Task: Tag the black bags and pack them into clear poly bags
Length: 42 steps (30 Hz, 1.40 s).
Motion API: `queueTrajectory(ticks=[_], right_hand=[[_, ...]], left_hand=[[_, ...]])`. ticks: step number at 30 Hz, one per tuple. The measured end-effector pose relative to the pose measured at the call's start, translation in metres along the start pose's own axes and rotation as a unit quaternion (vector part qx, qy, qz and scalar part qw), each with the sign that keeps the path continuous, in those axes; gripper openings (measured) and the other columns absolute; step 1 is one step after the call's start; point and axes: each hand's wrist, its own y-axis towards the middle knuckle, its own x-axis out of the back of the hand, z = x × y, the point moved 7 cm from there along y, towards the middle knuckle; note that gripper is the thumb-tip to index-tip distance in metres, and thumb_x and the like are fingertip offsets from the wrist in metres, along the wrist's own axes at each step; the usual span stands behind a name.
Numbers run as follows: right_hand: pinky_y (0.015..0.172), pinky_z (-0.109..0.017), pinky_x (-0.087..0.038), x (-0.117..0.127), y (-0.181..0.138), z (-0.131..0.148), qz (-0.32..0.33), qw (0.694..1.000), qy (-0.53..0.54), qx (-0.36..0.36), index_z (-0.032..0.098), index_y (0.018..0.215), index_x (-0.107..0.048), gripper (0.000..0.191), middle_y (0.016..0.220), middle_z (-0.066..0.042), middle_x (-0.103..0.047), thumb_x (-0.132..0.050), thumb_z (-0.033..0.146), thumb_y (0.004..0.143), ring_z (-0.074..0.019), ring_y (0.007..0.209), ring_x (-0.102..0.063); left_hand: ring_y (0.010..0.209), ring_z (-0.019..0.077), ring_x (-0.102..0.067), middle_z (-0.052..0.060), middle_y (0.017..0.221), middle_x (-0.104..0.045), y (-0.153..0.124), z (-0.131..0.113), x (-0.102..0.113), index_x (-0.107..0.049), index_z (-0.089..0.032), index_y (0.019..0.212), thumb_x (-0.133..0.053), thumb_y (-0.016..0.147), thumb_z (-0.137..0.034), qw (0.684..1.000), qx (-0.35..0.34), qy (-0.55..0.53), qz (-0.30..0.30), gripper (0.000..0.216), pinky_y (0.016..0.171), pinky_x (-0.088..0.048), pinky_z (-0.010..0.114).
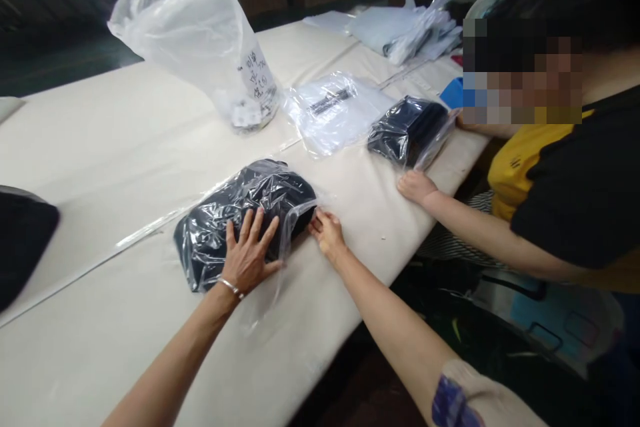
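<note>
A folded black garment (205,230) lies inside a clear plastic bag (286,230) on the pale table. My left hand (249,253), with a bracelet at the wrist, rests flat on the bag with its fingers spread. At the bag's right end, my right hand (327,232) has its fingers closed together by the bag's mouth, thumb and fingertips at the plastic edge. The plastic reaches past the garment on the right and hangs loose toward the near side.
A co-worker's hands (417,187) handle another bagged black item (410,127) at the right. Behind are flat clear bags (335,113), a tall translucent sack (200,33) with writing, and piled plastic (425,30). Dark cloth (25,240) lies at left. The table's edge (345,340) runs near me.
</note>
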Motion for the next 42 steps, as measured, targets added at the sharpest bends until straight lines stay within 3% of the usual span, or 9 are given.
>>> queueTrajectory(ticks=[7, 11, 14, 19, 25, 29, 34, 38, 42], right_hand=[[0.059, -0.024, -0.048, -0.052, -0.028, -0.018, 0.126, 0.99, 0.033, -0.059, 0.018, 0.07, -0.057, 0.037, 0.069, 0.001, -0.066, -0.088, 0.017, 0.05, -0.0152, 0.068, -0.06], [0.064, -0.026, -0.052, -0.094, -0.038, -0.027, 0.127, 0.987, 0.084, -0.058, 0.02, 0.074, -0.055, 0.021, 0.075, 0.002, -0.068, -0.075, 0.021, 0.068, -0.0146, 0.073, -0.063], [0.046, -0.02, -0.042, -0.112, -0.032, -0.037, 0.065, 0.991, 0.1, -0.064, 0.023, 0.071, -0.043, 0.022, 0.052, 0.009, -0.048, -0.062, 0.028, 0.082, -0.0101, 0.048, -0.048], [0.033, -0.016, -0.016, -0.106, -0.028, -0.04, 0.057, 0.992, 0.055, -0.096, 0.023, 0.071, -0.039, 0.039, 0.049, 0.013, -0.029, -0.068, 0.047, 0.082, -0.0052, 0.037, -0.023], [0.033, -0.016, -0.009, -0.074, -0.027, -0.031, 0.143, 0.968, -0.089, -0.185, 0.02, 0.059, -0.044, 0.041, 0.044, 0.011, -0.039, -0.083, 0.009, 0.059, -0.0025, 0.035, -0.021], [0.037, -0.014, -0.023, -0.075, -0.014, -0.008, 0.167, 0.969, -0.118, -0.136, 0.015, 0.064, -0.058, 0.027, 0.055, 0.005, -0.058, -0.083, 0.007, 0.057, -0.0055, 0.045, -0.041], [0.064, -0.021, -0.049, -0.09, -0.014, -0.001, 0.141, 0.989, -0.027, -0.024, 0.02, 0.078, -0.063, 0.03, 0.076, 0.004, -0.067, -0.084, 0.024, 0.058, -0.0134, 0.075, -0.06], [0.073, -0.034, -0.056, -0.104, -0.022, -0.025, 0.131, 0.989, 0.063, -0.026, 0.022, 0.081, -0.059, 0.026, 0.077, 0.0, -0.067, -0.074, 0.037, 0.067, -0.0194, 0.079, -0.065], [0.074, -0.033, -0.056, -0.119, -0.022, -0.028, 0.143, 0.985, 0.098, -0.026, 0.022, 0.077, -0.056, 0.017, 0.076, 0.001, -0.067, -0.068, 0.026, 0.066, -0.0185, 0.077, -0.065]], left_hand=[[0.15, 0.0389, -0.011, 0.018, 0.163, -0.014, -0.001, 0.045, 0.013, -0.025, -0.021, 0.154, -0.066, 0.08, -0.047, 0.999, 0.042, -0.028, -0.017, 0.088, 0.115, -0.011, 0.069], [0.149, 0.0384, -0.016, 0.018, 0.162, -0.017, 0.008, 0.075, 0.035, -0.021, -0.019, 0.154, -0.058, 0.083, -0.05, 0.997, 0.055, -0.058, -0.008, 0.086, 0.114, -0.021, 0.066], [0.148, 0.0382, -0.02, 0.017, 0.162, -0.019, 0.018, 0.08, 0.04, -0.023, -0.019, 0.154, -0.059, 0.082, -0.048, 0.996, 0.072, -0.048, 0.008, 0.085, 0.115, -0.024, 0.063], [0.147, 0.0376, -0.024, 0.017, 0.161, -0.023, 0.036, 0.089, 0.04, -0.025, -0.019, 0.153, -0.06, 0.081, -0.047, 0.993, 0.111, -0.022, 0.022, 0.084, 0.115, -0.027, 0.061], [0.147, 0.0379, -0.025, 0.016, 0.162, -0.023, 0.049, 0.107, 0.045, -0.027, -0.017, 0.152, -0.062, 0.08, -0.049, 0.992, 0.114, -0.006, 0.045, 0.086, 0.114, -0.03, 0.059], [0.147, 0.036, -0.024, 0.016, 0.162, -0.022, 0.057, 0.112, 0.044, -0.023, -0.017, 0.153, -0.062, 0.08, -0.05, 0.993, 0.114, -0.006, 0.043, 0.088, 0.115, -0.028, 0.056], [0.146, 0.0391, -0.026, 0.018, 0.161, -0.022, 0.071, 0.107, 0.048, -0.024, -0.018, 0.153, -0.059, 0.082, -0.052, 0.991, 0.122, -0.011, 0.047, 0.086, 0.112, -0.031, 0.06], [0.149, 0.0367, -0.017, 0.016, 0.163, -0.018, 0.066, 0.073, 0.067, -0.025, -0.017, 0.153, -0.054, 0.086, -0.041, 0.994, 0.104, 0.01, -0.02, 0.077, 0.115, -0.022, 0.063], [0.149, 0.0348, -0.019, 0.015, 0.161, -0.024, 0.057, 0.04, 0.07, -0.023, -0.019, 0.154, -0.049, 0.09, -0.046, 0.997, 0.063, 0.004, -0.05, 0.074, 0.115, -0.019, 0.064]])
